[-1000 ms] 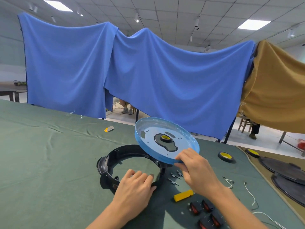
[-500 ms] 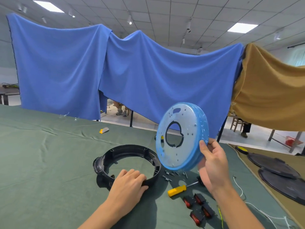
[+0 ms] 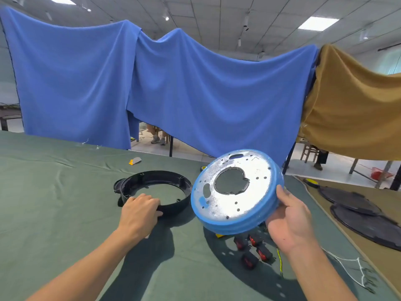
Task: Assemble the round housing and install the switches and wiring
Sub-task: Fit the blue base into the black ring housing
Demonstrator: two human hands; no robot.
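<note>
We are at the housing step: the two round parts are not yet joined, and the switches and wiring lie untouched on the desk. Our right grip (image 3: 290, 220) is clamped on the lower right rim of the blue disc (image 3: 236, 192), thumb up on the edge and fingers hidden behind. It holds the disc in the air, tilted with its flat face toward us, just right of the black ring (image 3: 156, 190) and over the red-and-black switches (image 3: 263, 254). Our left grip (image 3: 138, 211) is closed over the ring's near wall, fingers curled across the top edge, pinning it flat on the green-clothed desk (image 3: 54, 203). The disc shows a mottled silvery face inside a blue rim, a large notched central opening edged in black, an oval slot near the top, another at the left, and small holes scattered around. The ring is open through its middle, with upright posts on its inner wall. As we judge it, the next move calls for levelling the disc over the ring, turning it until holes meet posts, and lowering it squarely while the left grip steadies the ring; a skewed seat would likely bind. White wiring (image 3: 351, 263) lies near the desk's right edge, well apart from the ring.
</note>
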